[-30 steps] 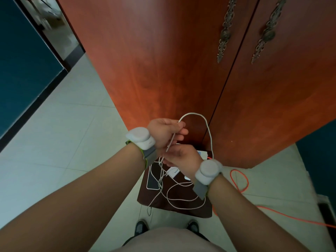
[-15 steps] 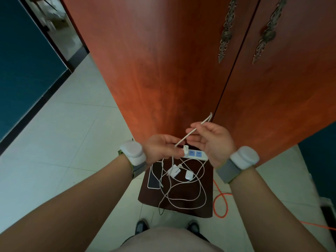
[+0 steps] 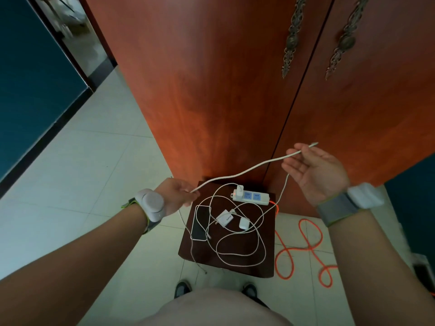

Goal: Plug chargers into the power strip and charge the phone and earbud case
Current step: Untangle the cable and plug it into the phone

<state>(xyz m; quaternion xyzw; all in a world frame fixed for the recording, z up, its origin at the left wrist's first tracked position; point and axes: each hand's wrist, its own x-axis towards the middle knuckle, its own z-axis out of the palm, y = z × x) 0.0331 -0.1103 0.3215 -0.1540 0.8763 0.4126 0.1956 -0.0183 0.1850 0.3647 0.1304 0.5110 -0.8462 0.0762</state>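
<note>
Above the small dark table (image 3: pixel 235 264), the left hand (image 3: pixel 179 196) pinches a white cable (image 3: pixel 244 171). The right hand (image 3: pixel 315 170), palm up and fingers loose, nips the cable near its free tip. The power strip (image 3: pixel 250 196) lies at the rear edge, the phone (image 3: pixel 200 223) by the left edge and the earbud case (image 3: pixel 244 224) mid-table. The loose charger (image 3: pixel 224 218) has unreadable grey lettering.

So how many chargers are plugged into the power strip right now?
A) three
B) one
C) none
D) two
B: only one white charger stands in the power strip, at its left end. The other charger lies unplugged on the stool.
</note>
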